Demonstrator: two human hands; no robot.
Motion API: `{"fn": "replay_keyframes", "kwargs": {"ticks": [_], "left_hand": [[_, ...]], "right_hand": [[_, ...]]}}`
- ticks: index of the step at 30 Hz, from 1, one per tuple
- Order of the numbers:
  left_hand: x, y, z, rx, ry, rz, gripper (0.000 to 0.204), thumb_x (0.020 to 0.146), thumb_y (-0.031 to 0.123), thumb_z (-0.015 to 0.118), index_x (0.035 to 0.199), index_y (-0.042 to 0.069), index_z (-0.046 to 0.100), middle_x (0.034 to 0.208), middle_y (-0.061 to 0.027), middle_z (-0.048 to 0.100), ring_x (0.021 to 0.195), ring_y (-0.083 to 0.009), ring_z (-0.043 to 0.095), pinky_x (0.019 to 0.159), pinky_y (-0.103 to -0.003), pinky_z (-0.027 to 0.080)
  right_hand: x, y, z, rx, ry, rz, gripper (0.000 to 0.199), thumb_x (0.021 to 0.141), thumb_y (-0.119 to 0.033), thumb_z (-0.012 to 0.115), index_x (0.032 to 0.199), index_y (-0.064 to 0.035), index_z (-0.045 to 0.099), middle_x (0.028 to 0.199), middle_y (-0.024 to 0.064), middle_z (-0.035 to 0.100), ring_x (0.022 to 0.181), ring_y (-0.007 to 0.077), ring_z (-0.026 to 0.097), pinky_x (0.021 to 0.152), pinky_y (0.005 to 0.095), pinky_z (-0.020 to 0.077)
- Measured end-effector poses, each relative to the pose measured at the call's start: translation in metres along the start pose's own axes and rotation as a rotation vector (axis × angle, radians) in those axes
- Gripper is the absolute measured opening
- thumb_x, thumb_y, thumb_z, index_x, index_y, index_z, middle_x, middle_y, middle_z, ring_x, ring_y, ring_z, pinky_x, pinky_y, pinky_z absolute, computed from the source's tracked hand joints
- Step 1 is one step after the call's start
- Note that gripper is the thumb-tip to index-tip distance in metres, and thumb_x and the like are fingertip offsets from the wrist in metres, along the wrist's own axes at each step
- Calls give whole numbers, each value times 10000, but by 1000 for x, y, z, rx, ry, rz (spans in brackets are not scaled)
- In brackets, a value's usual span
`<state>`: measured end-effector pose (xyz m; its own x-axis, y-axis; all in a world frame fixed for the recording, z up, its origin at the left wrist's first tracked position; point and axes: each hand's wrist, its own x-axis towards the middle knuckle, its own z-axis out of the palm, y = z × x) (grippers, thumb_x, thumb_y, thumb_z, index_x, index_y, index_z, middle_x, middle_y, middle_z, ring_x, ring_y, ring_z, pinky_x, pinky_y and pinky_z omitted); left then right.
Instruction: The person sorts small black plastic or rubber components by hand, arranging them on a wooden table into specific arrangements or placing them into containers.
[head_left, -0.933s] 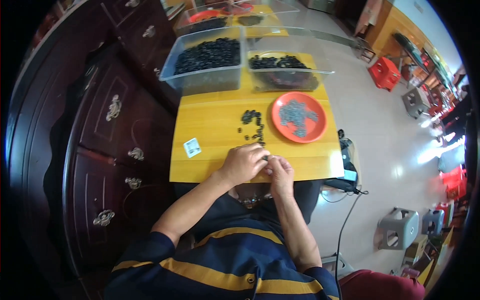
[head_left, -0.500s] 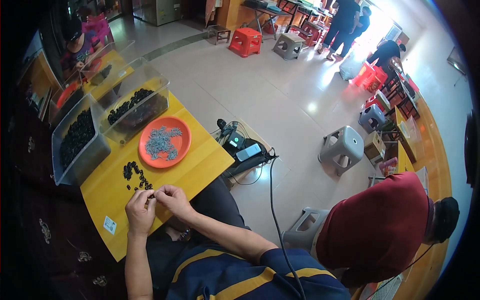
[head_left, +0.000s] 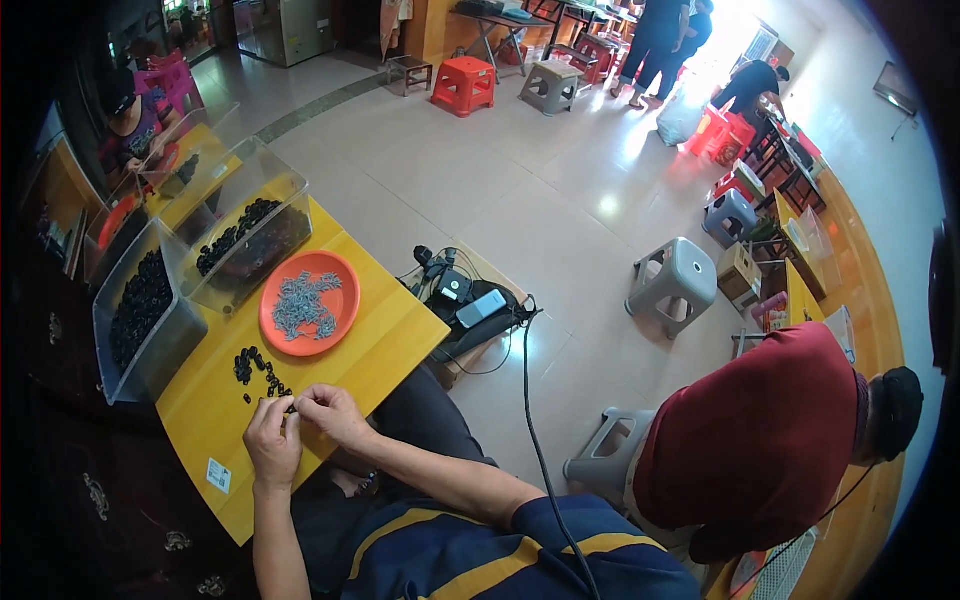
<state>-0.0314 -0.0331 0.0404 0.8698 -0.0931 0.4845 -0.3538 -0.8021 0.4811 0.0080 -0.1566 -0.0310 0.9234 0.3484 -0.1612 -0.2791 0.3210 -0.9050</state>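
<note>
My left hand point(head_left: 272, 440) and my right hand point(head_left: 338, 415) meet over the near part of the yellow table point(head_left: 390, 340), fingertips pinched together. A bit of a small black part point(head_left: 291, 406) shows between them; the fingers cover the rest. Just beyond my fingertips lies a loose trail of small black parts point(head_left: 250, 366). An orange-red round plate point(head_left: 352, 298) farther along the table holds a heap of thin grey pieces point(head_left: 304, 306), too small to name exactly.
Two clear plastic bins of black parts, one at the left point(head_left: 150, 370) and one behind point(head_left: 290, 235), stand on the table. A box with cables and a blue-grey device point(head_left: 482, 308) sits beyond its right edge. A person in dark red point(head_left: 750, 450) is at the right; grey stool point(head_left: 675, 285) nearby.
The view has shifted slightly, so the table and plate sit a little lower and farther left. My hands stay together at the same spot, fingers still pinched.
</note>
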Motion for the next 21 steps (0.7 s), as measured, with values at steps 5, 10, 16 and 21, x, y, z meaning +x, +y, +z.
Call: {"fn": "replay_keyframes", "kwargs": {"ticks": [5, 10, 16, 21], "left_hand": [[0, -4, 3, -15, -30, -43, 229, 773, -37, 661, 997, 5, 635, 927, -154, 635, 833, -347, 644, 725, -399, 517], [2, -1, 4, -15, -35, -29, 221, 774, -36, 664, 990, 4, 635, 924, -153, 636, 828, -345, 645, 727, -398, 518], [4, 3, 5, -82, -76, -158, 203, 780, -43, 660, 975, 8, 639, 919, -149, 639, 791, -340, 645, 698, -386, 519], [2, -4, 5, -34, -50, -17, 213, 783, -42, 660, 990, 6, 640, 885, -154, 643, 770, -341, 647, 681, -386, 518]], "right_hand": [[-1, -7, -1, 34, 2, 29, 187, 912, -220, 631, 858, -44, 664, 750, -25, 613, 655, 54, 540, 573, 224, 438], [1, -3, -4, 21, -6, 8, 184, 940, -238, 613, 891, -65, 650, 740, -38, 581, 643, 41, 522, 531, 197, 417], [3, 3, -5, 62, -13, -10, 184, 944, -240, 609, 883, -70, 644, 737, -43, 577, 625, 33, 505, 510, 192, 396], [0, 1, -5, 81, -17, -12, 186, 946, -241, 610, 871, -74, 640, 736, -43, 575, 623, 30, 497, 507, 190, 387]]}}
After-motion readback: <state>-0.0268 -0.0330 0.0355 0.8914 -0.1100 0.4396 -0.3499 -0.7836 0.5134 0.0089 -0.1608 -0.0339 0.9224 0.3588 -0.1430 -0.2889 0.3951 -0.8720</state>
